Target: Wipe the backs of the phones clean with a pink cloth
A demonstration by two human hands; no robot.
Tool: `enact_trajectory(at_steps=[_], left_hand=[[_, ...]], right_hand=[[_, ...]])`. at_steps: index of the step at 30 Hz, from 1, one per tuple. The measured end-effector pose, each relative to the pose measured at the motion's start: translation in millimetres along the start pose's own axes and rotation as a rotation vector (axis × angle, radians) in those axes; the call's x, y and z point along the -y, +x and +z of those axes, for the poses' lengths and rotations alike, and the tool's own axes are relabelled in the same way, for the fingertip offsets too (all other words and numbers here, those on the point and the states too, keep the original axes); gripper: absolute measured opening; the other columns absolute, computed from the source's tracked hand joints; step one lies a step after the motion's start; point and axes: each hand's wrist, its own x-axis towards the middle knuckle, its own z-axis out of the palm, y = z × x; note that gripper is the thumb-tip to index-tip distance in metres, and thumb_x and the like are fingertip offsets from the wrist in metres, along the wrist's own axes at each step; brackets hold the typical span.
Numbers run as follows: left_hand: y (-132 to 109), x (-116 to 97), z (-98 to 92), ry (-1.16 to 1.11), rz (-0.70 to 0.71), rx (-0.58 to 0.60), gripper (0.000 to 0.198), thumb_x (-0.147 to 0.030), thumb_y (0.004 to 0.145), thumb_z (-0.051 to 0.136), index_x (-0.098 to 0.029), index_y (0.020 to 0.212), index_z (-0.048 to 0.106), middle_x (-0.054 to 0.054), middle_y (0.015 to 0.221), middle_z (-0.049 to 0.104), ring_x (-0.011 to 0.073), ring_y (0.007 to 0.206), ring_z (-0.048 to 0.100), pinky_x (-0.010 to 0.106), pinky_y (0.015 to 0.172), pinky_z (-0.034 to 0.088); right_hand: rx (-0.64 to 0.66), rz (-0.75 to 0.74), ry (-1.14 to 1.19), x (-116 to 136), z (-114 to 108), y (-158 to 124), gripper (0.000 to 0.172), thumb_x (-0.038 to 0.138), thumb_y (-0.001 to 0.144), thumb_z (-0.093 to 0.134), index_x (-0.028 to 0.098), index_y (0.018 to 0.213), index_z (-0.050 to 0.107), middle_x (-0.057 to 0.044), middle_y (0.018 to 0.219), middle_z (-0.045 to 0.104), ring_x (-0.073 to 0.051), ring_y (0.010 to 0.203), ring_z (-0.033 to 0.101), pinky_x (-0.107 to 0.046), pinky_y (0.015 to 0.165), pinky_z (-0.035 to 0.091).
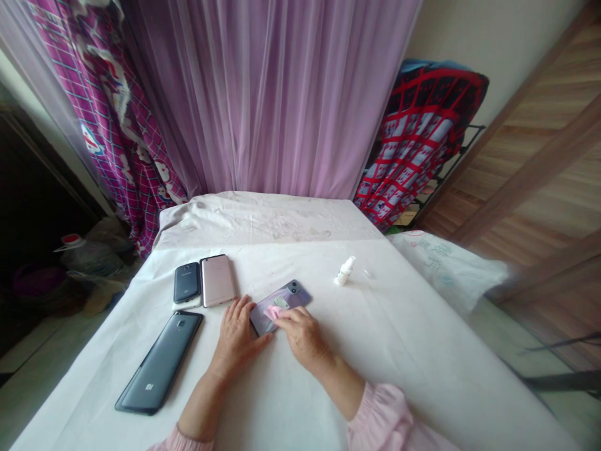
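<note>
A purple phone (291, 295) lies back-up near the middle of the white-covered table (399, 338). My left hand (237, 335) rests flat beside it, fingers spread, its thumb against the phone's near edge. My right hand (303, 335) is closed in a pinch on a small pink cloth (272, 311), pressing it onto the phone's back.
To the left lie a small dark phone (187, 282), a pink phone (217, 280) and a large dark grey phone (161, 362). A small white bottle (345, 270) lies tipped at the right, a tiny cap (367, 274) beside it. Purple curtains (263, 94) hang behind.
</note>
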Motion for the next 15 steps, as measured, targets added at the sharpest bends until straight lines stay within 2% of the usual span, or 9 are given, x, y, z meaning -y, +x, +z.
enact_trajectory(at_steps=[5, 9, 15], left_hand=[[0.6, -1.8, -1.6, 0.004, -0.007, 0.005, 0.058, -0.043, 0.068, 0.070, -0.018, 0.117, 0.051, 0.018, 0.133, 0.053, 0.0373, 0.125, 0.047, 0.056, 0.103, 0.036], [2.7, -3.2, -2.7, 0.004, -0.006, 0.016, 0.059, -0.045, 0.067, 0.069, -0.018, 0.116, 0.052, 0.018, 0.131, 0.054, 0.0384, 0.124, 0.047, 0.057, 0.102, 0.038], [0.8, 9.7, -6.8, 0.007, 0.041, 0.078, 0.066, -0.045, 0.064, 0.073, -0.016, 0.119, 0.052, 0.020, 0.134, 0.053, 0.0390, 0.124, 0.048, 0.056, 0.102, 0.039]], right_hand=[[-0.079, 0.102, -0.081, -36.0, -8.2, 0.7, 0.036, 0.001, 0.084, 0.047, 0.022, 0.098, 0.072, -0.005, 0.091, 0.070, -0.018, 0.086, 0.058, -0.028, 0.078, 0.050], [-0.145, 0.192, -0.108, -59.8, -11.0, 0.4, 0.040, 0.000, 0.082, 0.044, 0.022, 0.099, 0.072, -0.005, 0.093, 0.070, -0.018, 0.084, 0.059, -0.029, 0.078, 0.049], [-0.208, 0.228, -0.125, -69.2, -6.0, -1.4, 0.039, 0.001, 0.081, 0.044, 0.021, 0.098, 0.072, -0.006, 0.093, 0.070, -0.018, 0.083, 0.059, -0.028, 0.077, 0.049]])
